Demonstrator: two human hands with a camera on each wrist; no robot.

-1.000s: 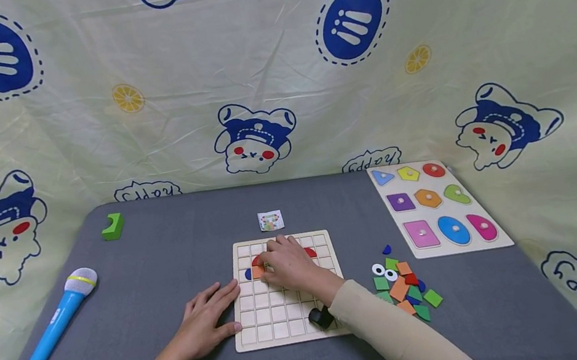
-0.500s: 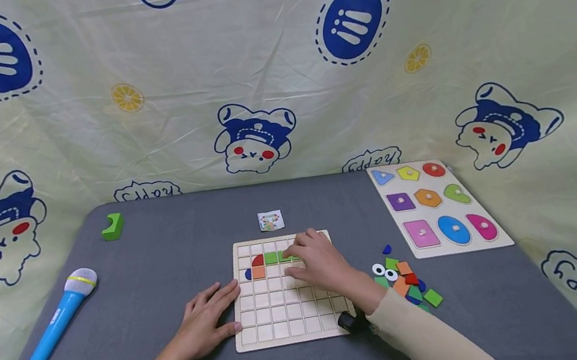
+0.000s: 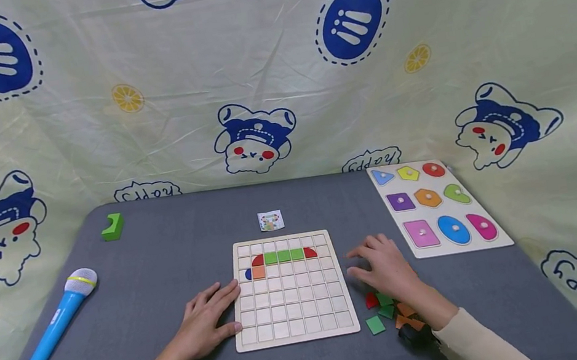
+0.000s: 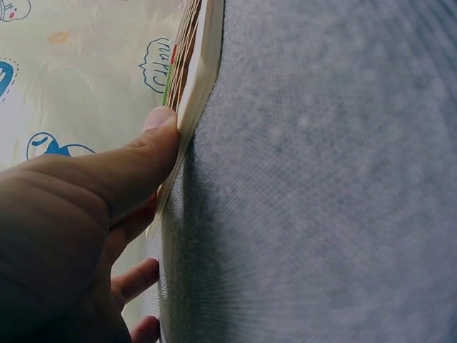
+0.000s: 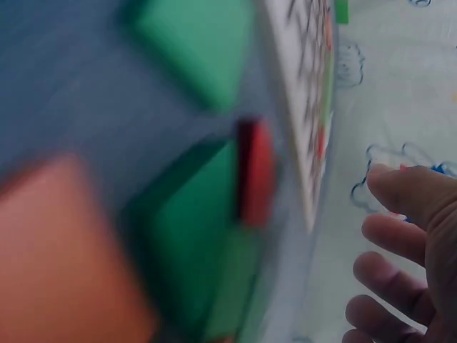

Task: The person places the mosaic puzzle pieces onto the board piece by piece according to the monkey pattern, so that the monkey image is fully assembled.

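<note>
The left hand [image 3: 210, 316] lies with fingers nearly straight and parted, fingertips and thumb touching the left edge of a wooden grid board [image 3: 294, 311]. The right hand [image 3: 388, 271] is right of the board, fingers loosely bent and spaced apart; they appear to hold nothing, though the right wrist view is partly blurred. Loose coloured tiles [image 3: 375, 325] lie near that hand and partly under its forearm.

The board lies flat in the middle of the tabletop [image 3: 165, 254], its sides running near to far, with no clear long axis. Across its far part, a row of three green squares [image 3: 284, 256] between two red curved tiles [image 3: 310, 252] runs left to right. Just nearer, at the left, sit an orange square [image 3: 259, 272] and a blue curved tile [image 3: 248, 273], side by side.
</note>
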